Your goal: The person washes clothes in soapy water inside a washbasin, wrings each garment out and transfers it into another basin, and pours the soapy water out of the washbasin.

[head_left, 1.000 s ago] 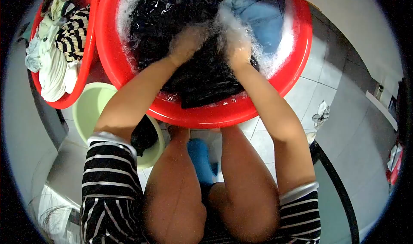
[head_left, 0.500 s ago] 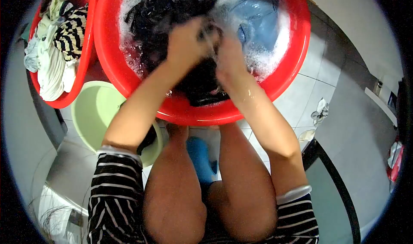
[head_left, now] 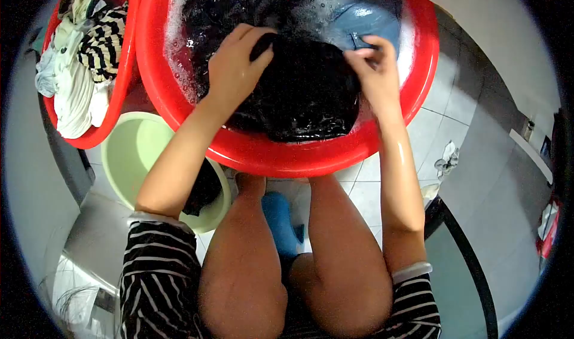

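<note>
A wet black cloth (head_left: 308,87) spreads between my two hands, over soapy water in a large red basin (head_left: 281,160). On its upper left corner my left hand (head_left: 236,64) is closed, the fabric pinched between thumb and fingers. My right hand (head_left: 378,70) is at the cloth's upper right edge, thumb and fingertips curled together around a bit of dark fabric. Blue cloth (head_left: 365,20) lies in the water beyond my right hand. More dark cloth (head_left: 206,16) floats at the basin's left side among the suds.
Left of the basin stands a red tub (head_left: 130,52) with white and striped clothes (head_left: 103,46). A pale green basin (head_left: 128,153) holding black cloth (head_left: 204,189) is below it. A blue object (head_left: 278,222) is between my legs. Small crumpled items (head_left: 447,158) lie on the tiles at right.
My hands were low in the water, then came together at the middle. Now they are apart and higher, with the black cloth spread between them.
</note>
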Motion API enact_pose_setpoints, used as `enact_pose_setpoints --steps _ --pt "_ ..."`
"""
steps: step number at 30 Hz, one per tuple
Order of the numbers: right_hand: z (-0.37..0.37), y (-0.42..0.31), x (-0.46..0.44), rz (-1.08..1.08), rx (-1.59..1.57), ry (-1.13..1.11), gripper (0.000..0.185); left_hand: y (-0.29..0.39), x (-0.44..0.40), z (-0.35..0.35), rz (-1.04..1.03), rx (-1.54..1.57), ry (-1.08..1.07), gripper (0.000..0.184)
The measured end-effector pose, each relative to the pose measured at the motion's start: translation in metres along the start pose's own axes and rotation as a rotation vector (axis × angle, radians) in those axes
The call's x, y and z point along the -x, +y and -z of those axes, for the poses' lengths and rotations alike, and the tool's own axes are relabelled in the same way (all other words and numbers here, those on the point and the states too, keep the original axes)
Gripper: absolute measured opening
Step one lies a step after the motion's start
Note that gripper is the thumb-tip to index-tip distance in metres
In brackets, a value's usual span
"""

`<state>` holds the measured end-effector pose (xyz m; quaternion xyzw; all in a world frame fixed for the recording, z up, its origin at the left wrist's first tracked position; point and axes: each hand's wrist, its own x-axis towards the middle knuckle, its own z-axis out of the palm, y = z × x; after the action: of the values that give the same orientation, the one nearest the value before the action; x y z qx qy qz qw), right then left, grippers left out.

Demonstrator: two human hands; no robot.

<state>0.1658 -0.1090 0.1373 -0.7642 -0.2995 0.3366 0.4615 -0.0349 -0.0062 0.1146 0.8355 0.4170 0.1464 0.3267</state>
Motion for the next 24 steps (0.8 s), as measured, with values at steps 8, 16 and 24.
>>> enact_pose_setpoints --steps 8,16,24 --pt "-0.031 0.030 0.039 0.272 0.699 -0.282 0.043 -0.033 0.013 -0.039 -0.239 -0.131 -0.417 0.046" --pt "-0.066 0.103 0.006 0.013 1.151 -0.479 0.031 -0.098 0.012 -0.132 0.332 0.340 -0.398 0.045" --pt "-0.070 0.038 -0.002 -0.608 -0.950 -0.293 0.051 0.004 0.020 -0.076 0.127 0.596 0.010 0.050"
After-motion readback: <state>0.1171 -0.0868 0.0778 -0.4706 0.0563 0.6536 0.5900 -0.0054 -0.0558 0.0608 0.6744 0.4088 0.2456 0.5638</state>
